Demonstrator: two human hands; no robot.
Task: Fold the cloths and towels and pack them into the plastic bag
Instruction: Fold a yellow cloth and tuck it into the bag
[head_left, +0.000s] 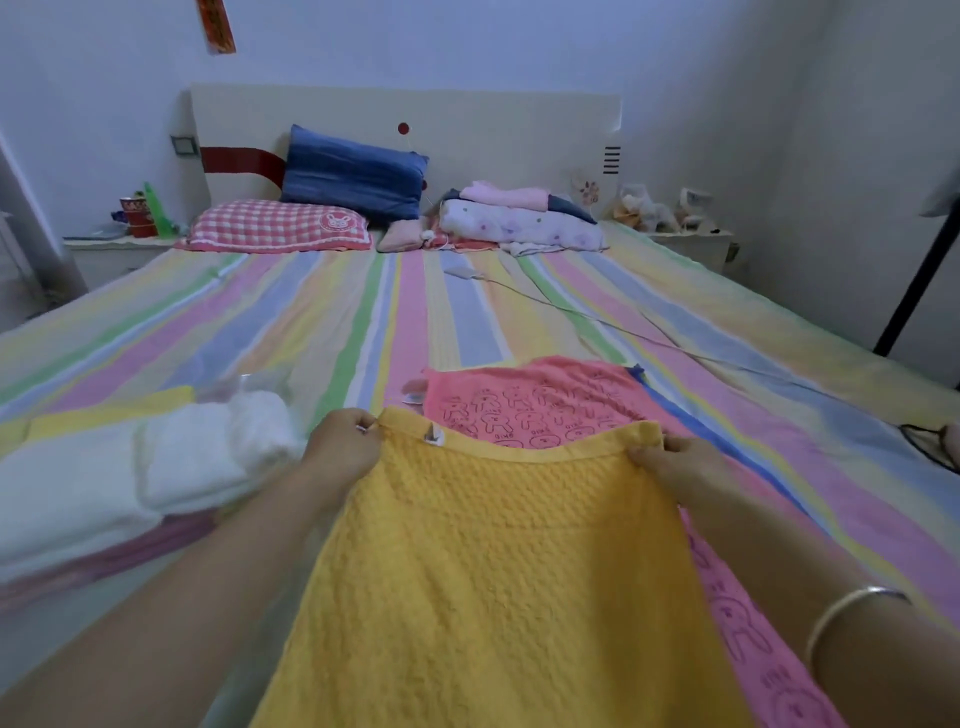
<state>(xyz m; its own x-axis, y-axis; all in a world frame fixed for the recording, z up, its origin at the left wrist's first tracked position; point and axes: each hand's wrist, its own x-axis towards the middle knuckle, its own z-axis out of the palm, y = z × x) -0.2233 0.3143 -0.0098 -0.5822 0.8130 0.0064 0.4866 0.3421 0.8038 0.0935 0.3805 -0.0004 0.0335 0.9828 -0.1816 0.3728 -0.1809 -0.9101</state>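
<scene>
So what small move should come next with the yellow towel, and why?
Probably bring the held edge toward the body to fold the yellow towel in half. The left hand and right hand each pinch one far corner, and the towel is spread open, unfolded, over the pink towel.

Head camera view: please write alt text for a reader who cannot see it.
The left hand and the right hand grip the far corners of a yellow towel over a striped bed. A pink towel lies partly under it, white folded cloths at its left.
</scene>
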